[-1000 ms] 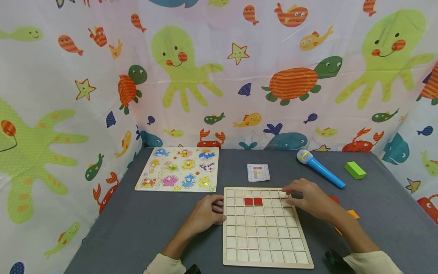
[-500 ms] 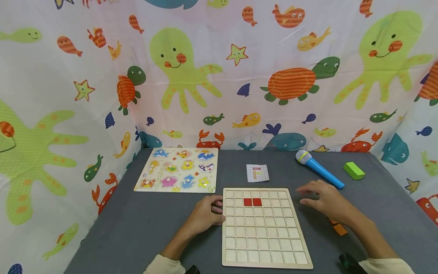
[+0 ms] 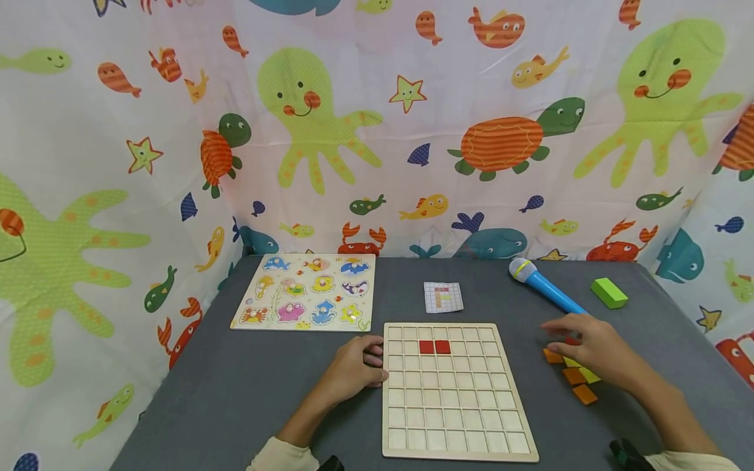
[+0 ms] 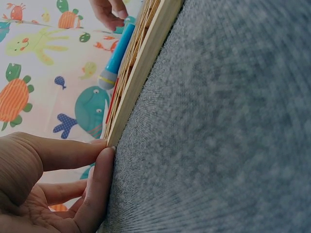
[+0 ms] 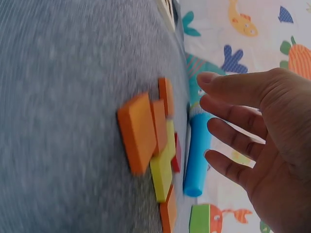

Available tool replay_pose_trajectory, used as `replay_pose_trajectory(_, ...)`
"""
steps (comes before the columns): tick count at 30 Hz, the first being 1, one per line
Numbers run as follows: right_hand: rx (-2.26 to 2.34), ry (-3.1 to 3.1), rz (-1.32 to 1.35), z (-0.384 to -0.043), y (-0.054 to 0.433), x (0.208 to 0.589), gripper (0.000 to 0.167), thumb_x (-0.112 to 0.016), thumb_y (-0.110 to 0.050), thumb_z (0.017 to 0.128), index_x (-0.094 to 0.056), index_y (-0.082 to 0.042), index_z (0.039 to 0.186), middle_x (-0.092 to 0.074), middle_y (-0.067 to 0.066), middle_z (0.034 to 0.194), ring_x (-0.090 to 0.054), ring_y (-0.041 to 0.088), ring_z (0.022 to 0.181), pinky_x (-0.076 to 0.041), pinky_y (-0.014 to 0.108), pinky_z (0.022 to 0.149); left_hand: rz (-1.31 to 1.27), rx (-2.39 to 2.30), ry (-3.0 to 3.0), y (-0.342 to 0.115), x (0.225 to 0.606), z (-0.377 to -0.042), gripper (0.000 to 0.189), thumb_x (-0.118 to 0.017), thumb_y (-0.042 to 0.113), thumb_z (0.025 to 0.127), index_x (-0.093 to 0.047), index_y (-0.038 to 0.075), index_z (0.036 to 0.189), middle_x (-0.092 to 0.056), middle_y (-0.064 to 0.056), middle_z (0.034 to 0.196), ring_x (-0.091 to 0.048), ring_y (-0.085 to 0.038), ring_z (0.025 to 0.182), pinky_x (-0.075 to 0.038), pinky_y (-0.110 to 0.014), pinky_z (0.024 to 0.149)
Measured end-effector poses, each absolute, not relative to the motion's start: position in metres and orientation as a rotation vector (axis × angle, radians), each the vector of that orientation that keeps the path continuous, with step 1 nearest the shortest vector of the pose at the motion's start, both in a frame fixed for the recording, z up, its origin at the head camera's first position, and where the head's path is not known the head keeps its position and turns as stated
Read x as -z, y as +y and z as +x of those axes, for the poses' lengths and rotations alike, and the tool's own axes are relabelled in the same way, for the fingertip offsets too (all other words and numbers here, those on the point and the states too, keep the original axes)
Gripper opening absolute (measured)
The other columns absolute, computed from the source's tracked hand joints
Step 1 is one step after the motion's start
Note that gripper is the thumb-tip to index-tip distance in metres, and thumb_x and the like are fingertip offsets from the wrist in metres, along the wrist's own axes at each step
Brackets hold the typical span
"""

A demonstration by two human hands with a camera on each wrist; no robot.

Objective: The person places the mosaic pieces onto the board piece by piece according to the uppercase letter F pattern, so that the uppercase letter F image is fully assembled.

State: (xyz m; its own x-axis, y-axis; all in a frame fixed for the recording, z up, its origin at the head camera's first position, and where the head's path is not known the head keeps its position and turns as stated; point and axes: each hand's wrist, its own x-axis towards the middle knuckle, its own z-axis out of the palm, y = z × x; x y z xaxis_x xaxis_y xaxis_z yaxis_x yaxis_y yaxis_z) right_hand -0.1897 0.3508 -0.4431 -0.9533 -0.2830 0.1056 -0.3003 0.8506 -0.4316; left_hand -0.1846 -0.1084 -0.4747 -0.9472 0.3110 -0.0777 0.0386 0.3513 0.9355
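A wooden grid board [image 3: 459,392] has two red square tiles [image 3: 434,347] side by side near its far edge. At its left edge, my left hand [image 3: 355,367] holds the board with thumb and finger; the fingertips [image 4: 108,145] sit right at the rim in the left wrist view. To the right of the board, my right hand [image 3: 595,343] hovers over a small pile of tiles with nothing in its loosely bent fingers. That pile has several orange tiles [image 5: 138,133], yellow tiles [image 5: 161,174] and a red tile [image 5: 177,153], partly covered by the hand in the head view.
Behind the board lies a small card [image 3: 444,297] printted with a coloured grid pattern. A sea-animal peg puzzle [image 3: 306,291] is at the back left. A blue toy microphone [image 3: 550,288] and a green block [image 3: 609,293] lie at the back right. A printed curtain [image 3: 377,131] surrounds the table.
My right hand has moved away from the board's far right corner, rightward to above the loose tiles, which now show more. The left hand and the two red tiles have stayed in place.
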Motion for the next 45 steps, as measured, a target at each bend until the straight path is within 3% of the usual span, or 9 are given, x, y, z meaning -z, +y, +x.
replay_pose_trajectory(5, -0.710, -3.030, 0.410, -0.189, 0.365, 0.445, 0.035, -0.083, -0.018, 0.093, -0.076, -0.005, 0.124, -0.075, 0.008, 0.112, -0.066, 0.030, 0.101, -0.060, 0.040, 0.077, 0.313, -1.626, 2.374, -0.108, 0.474, -0.184, 0.065, -0.083, -0.005, 0.084, -0.057, -0.008, 0.144, -0.063, -0.016, 0.120, -0.068, -0.025, 0.104, -0.067, -0.031, 0.069)
replay_pose_trajectory(11, -0.705, -3.074, 0.340, -0.190, 0.381, 0.448, 0.038, -0.082, -0.019, 0.093, -0.074, -0.004, 0.126, -0.073, 0.009, 0.111, -0.064, 0.027, 0.098, -0.057, 0.037, 0.075, 0.306, -1.637, 2.367, -0.108, 0.473, -0.183, 0.066, -0.083, -0.006, 0.084, -0.057, -0.008, 0.144, -0.062, -0.016, 0.120, -0.068, -0.025, 0.104, -0.067, -0.033, 0.069)
replay_pose_trajectory(18, -0.720, -3.095, 0.320, -0.191, 0.392, 0.454, 0.039, -0.082, -0.020, 0.092, -0.074, -0.001, 0.126, -0.075, 0.014, 0.117, -0.065, 0.037, 0.107, -0.057, 0.062, 0.085, 0.307, -1.665, 2.350, -0.108, 0.473, -0.182, 0.066, -0.083, -0.007, 0.083, -0.056, -0.008, 0.144, -0.062, -0.017, 0.120, -0.068, -0.027, 0.105, -0.067, -0.036, 0.069)
replay_pose_trajectory(21, -0.723, -3.101, 0.316, -0.191, 0.395, 0.457, 0.039, -0.082, -0.021, 0.092, -0.074, -0.001, 0.125, -0.074, 0.015, 0.118, -0.065, 0.039, 0.109, -0.056, 0.065, 0.087, 0.305, -1.663, 2.352, -0.108, 0.473, -0.182, 0.066, -0.083, -0.006, 0.083, -0.057, -0.008, 0.144, -0.063, -0.017, 0.120, -0.068, -0.026, 0.104, -0.067, -0.035, 0.069)
replay_pose_trajectory(34, -0.731, -3.107, 0.343, -0.193, 0.399, 0.460, 0.037, -0.080, -0.017, 0.093, -0.074, -0.001, 0.126, -0.074, 0.015, 0.119, -0.066, 0.037, 0.108, -0.058, 0.064, 0.087, 0.310, -1.625, 2.380, -0.108, 0.476, -0.185, 0.064, -0.082, -0.005, 0.084, -0.057, -0.007, 0.143, -0.062, -0.016, 0.120, -0.068, -0.025, 0.105, -0.067, -0.031, 0.069)
replay_pose_trajectory(40, -0.705, -3.124, 0.323, -0.195, 0.400, 0.461, 0.038, -0.081, -0.022, 0.093, -0.075, -0.002, 0.125, -0.074, 0.015, 0.118, -0.065, 0.037, 0.108, -0.057, 0.063, 0.086, 0.312, -1.625, 2.382, -0.108, 0.477, -0.184, 0.064, -0.082, -0.005, 0.084, -0.057, -0.007, 0.143, -0.062, -0.016, 0.120, -0.068, -0.025, 0.105, -0.067, -0.031, 0.069)
replay_pose_trajectory(45, -0.650, -3.130, 0.343, -0.197, 0.399, 0.461, 0.038, -0.082, -0.024, 0.093, -0.076, -0.001, 0.123, -0.073, 0.010, 0.111, -0.062, 0.027, 0.097, -0.056, 0.043, 0.076, 0.310, -1.636, 2.378, -0.108, 0.476, -0.183, 0.065, -0.083, -0.005, 0.084, -0.057, -0.007, 0.144, -0.062, -0.016, 0.120, -0.068, -0.025, 0.105, -0.067, -0.032, 0.069)
